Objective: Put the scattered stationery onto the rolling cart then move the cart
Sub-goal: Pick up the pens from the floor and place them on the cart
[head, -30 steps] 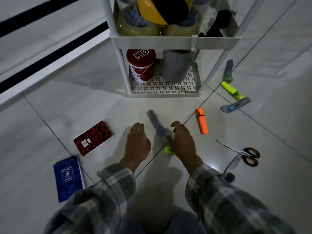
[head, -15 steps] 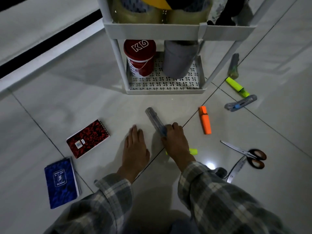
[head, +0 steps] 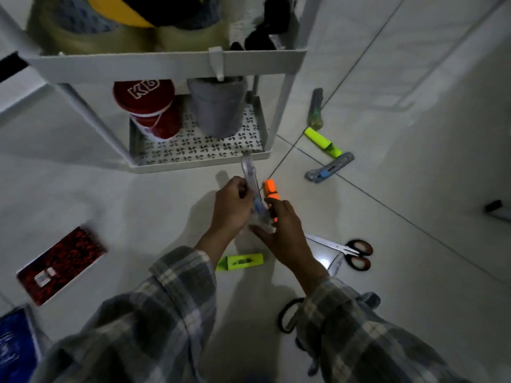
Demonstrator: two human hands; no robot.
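Both hands hold a clear plastic cutter [head: 250, 175] upright above the floor, just in front of the white rolling cart [head: 171, 66]. My left hand [head: 232, 208] grips its middle; my right hand [head: 282, 233] supports its lower end. An orange highlighter [head: 269, 189] lies on the floor behind my right hand. A green highlighter [head: 240, 261] lies below my hands. Further right lie a yellow-green highlighter [head: 322, 141], a grey-blue cutter [head: 329, 167], a dark pen-like item [head: 316, 109] and scissors [head: 343, 251]. A red notebook [head: 62, 265] and a blue notebook [head: 13, 344] lie at the left.
The cart's lower shelf [head: 199, 158] holds a red tub [head: 150, 109] and a grey container [head: 218, 106]; the upper tray holds tape rolls [head: 91, 37]. A black loop [head: 286, 315] lies by my right sleeve. A dark object [head: 495, 207] sits at the right edge.
My right hand lifted the clear cutter off the floor and my left hand came up to grip it too. The view moved closer to the cart.
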